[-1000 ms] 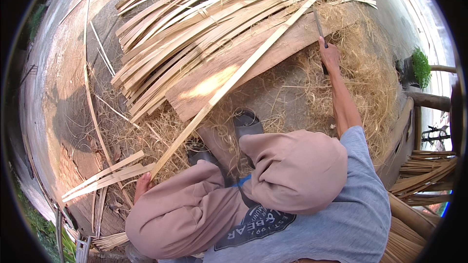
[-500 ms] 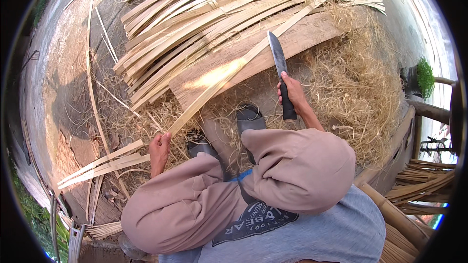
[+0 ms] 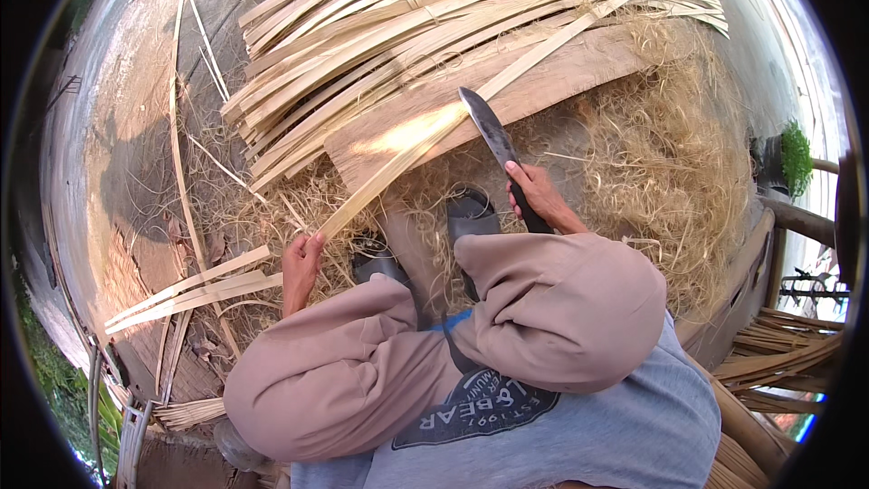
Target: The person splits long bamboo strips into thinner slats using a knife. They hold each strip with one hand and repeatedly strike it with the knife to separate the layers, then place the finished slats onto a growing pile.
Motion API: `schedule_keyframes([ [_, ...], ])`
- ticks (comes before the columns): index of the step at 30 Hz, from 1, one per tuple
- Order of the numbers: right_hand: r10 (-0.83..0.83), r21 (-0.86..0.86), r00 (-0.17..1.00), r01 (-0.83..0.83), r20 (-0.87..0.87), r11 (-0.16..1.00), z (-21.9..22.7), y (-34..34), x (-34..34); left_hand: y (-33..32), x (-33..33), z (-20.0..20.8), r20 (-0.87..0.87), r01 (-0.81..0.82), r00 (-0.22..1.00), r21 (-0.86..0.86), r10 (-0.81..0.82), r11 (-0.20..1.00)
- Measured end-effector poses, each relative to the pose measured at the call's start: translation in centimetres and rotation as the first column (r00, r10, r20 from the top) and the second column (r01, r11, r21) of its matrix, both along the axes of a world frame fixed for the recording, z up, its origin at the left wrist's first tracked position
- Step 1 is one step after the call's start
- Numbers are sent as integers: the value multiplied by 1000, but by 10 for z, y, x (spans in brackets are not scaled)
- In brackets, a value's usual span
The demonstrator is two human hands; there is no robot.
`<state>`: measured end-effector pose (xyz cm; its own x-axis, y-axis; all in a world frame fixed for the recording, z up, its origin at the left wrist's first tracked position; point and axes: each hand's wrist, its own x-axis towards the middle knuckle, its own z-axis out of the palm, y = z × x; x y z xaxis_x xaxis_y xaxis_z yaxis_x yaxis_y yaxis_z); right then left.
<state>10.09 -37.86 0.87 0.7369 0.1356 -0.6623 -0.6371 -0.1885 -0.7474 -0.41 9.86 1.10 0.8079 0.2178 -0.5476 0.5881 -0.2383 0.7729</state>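
My left hand (image 3: pixel 302 264) pinches the near end of a long, pale bamboo strip (image 3: pixel 389 172). The strip runs away to the upper right, across a wooden plank (image 3: pixel 570 68) and onto the pile beyond. In my right hand (image 3: pixel 538 195) is a large knife (image 3: pixel 489 127) with a broad dark blade and a black handle. Its blade points up and to the left, the tip beside the strip over the plank. Whether the blade touches the strip, I cannot tell.
A big pile of bamboo strips (image 3: pixel 362 54) lies past the plank. Thin curled shavings (image 3: pixel 661 163) cover the ground at right. Several short strips (image 3: pixel 195 294) lie left of my left hand. My sandals (image 3: pixel 472 208) stand near the plank. More bundled strips (image 3: pixel 783 349) are at far right.
The knife has swung left, its tip moving from the strip's right side toward its left, and its handle has dropped nearer my knee. My left hand keeps its hold on the bamboo strip.
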Motion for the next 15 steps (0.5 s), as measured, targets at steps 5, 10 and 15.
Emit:
schedule_keyframes([
  [5,-33,33,999,33,21,999,3,5,18,-16,18,-1,-1,33,999,-35,-33,999],
  [10,256,-6,961,-257,103,966,14,35,-23,-17,24,-2,5,65,998,11,-65,998],
  [15,-185,51,982,183,32,982,2,35,-1,-40,46,-4,17,102,995,-29,-102,994],
])
